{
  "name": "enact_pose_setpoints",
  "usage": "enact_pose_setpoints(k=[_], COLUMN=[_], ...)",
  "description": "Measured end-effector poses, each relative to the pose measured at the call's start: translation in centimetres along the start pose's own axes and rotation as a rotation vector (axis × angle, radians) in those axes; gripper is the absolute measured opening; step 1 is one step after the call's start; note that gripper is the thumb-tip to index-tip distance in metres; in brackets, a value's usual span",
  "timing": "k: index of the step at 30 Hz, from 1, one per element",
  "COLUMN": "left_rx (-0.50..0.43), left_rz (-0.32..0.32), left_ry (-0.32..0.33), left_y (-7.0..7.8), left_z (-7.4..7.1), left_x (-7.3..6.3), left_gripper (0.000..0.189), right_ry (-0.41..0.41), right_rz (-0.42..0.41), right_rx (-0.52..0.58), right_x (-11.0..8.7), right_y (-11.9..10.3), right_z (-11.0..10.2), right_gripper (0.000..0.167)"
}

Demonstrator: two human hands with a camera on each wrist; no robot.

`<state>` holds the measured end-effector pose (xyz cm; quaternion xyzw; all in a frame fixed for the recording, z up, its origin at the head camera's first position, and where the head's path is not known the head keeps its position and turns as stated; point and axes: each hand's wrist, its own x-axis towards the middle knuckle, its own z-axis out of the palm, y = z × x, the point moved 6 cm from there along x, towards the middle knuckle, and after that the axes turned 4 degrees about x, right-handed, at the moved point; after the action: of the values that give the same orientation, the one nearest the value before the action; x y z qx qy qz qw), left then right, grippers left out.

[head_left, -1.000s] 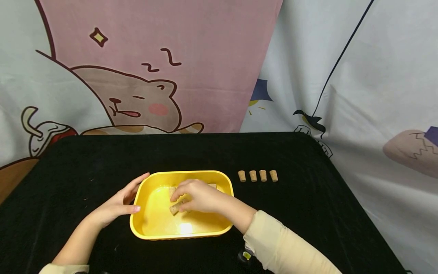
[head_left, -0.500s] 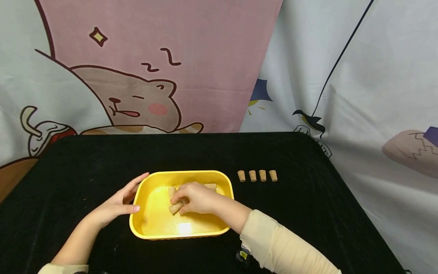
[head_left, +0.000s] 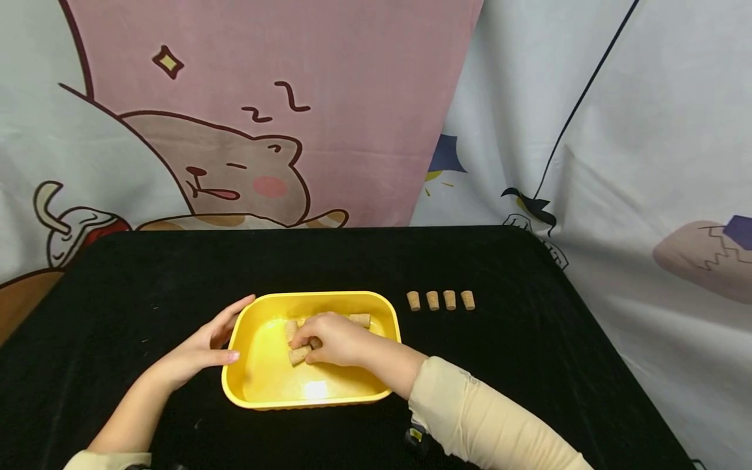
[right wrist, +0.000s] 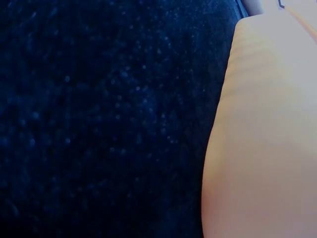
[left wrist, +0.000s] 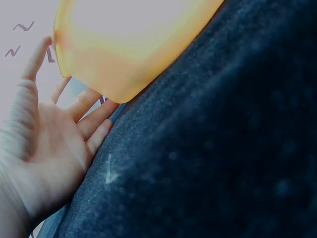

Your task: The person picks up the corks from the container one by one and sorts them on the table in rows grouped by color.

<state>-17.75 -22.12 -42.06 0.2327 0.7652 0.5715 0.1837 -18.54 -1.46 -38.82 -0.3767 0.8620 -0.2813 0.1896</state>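
Reaching among corks | right hand: grip unclear | left hand: spread against yellow tray

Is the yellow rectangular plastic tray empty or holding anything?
Not empty: several tan cylindrical corks lie inside the tray, some partly covered by the right hand.

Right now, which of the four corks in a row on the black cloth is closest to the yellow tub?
The leftmost cork in the head view; the other three corks are farther right, away from the yellow tub.
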Motion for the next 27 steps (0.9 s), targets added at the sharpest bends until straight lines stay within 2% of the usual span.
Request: enact_pose_setpoints(k=[7, 11, 18, 27], left_rx=[-0.007, -0.012, -0.028, -0.044], left_rz=[0.002, -0.001, -0.002, -0.002], left_ry=[-0.004, -0.008, -0.010, -0.012], left_y=[0.0, 0.1, 0.1, 0.3], left_z=[0.0, 0.0, 0.1, 0.1], left_x=[0.1, 0.0, 0.1, 0.0], left_gripper=[0.076, 0.076, 0.076, 0.076], right_ry=[0.034, 0.076, 0.152, 0.242], right_rz=[-0.010, -0.010, 0.023, 0.011], right_rx=[0.052, 0.075, 0.176, 0.237], right_x=[-0.3, -0.6, -1.2, -2.4], right_y=[0.1, 0.0, 0.1, -0.2], right_z=[-0.6, -1.3, -2.4, -3.4], right_gripper=[0.027, 0.024, 0.024, 0.022])
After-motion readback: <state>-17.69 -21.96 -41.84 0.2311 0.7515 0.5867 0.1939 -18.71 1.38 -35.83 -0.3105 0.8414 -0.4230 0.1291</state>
